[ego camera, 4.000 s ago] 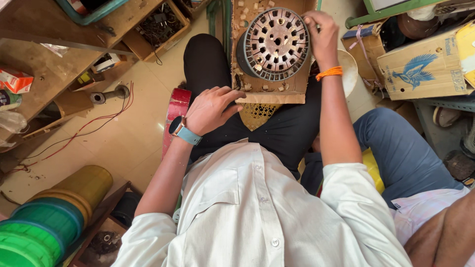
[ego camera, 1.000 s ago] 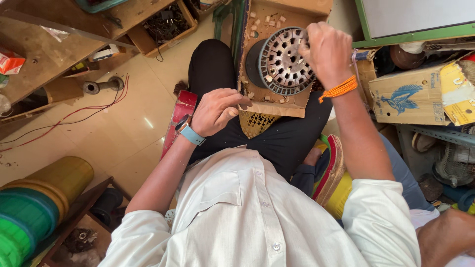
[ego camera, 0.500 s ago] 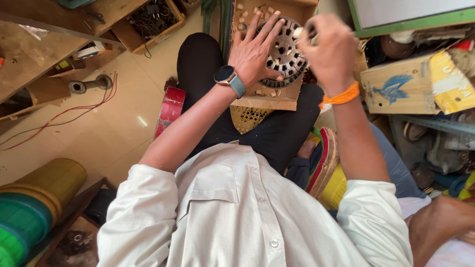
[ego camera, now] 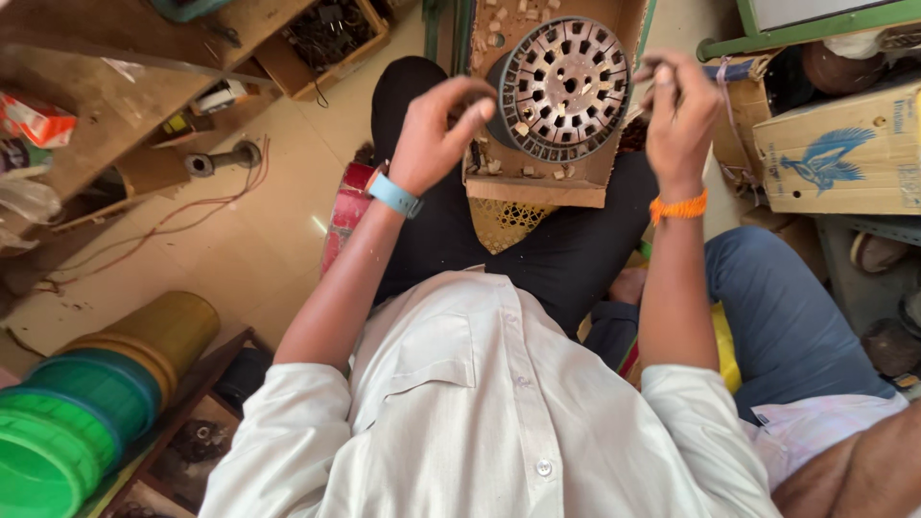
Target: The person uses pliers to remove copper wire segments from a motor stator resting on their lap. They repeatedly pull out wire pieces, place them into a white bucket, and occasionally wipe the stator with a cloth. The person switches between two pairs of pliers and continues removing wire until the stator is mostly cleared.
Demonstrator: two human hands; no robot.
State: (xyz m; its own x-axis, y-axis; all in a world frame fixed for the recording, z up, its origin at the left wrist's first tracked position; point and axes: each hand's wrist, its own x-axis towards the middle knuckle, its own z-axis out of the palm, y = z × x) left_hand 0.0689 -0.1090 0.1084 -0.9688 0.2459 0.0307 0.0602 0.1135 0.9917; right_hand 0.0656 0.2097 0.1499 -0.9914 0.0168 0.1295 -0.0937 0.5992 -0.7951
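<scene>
Slotted round metal motor core [ego camera: 566,86] sits on a wooden board [ego camera: 537,182] laid across the person's lap, its flat slotted face tilted up toward the camera and its axis running away from the body. Small pale wood chips [ego camera: 494,165] lie scattered on the board around it. The left hand [ego camera: 436,134] hovers just left of the core, fingers [ego camera: 475,107] curled loosely inward with the tips near its rim, apparently gripping nothing; a blue watch [ego camera: 393,195] sits on that wrist. The right hand [ego camera: 679,120] is raised just right of the core, apart from it, fingers pinched together at the top around something too small to make out; an orange band [ego camera: 679,206] circles that wrist. A cardboard box [ego camera: 839,149] stands farther right, and green and yellow containers [ego camera: 86,403] lie on the floor at lower left.
</scene>
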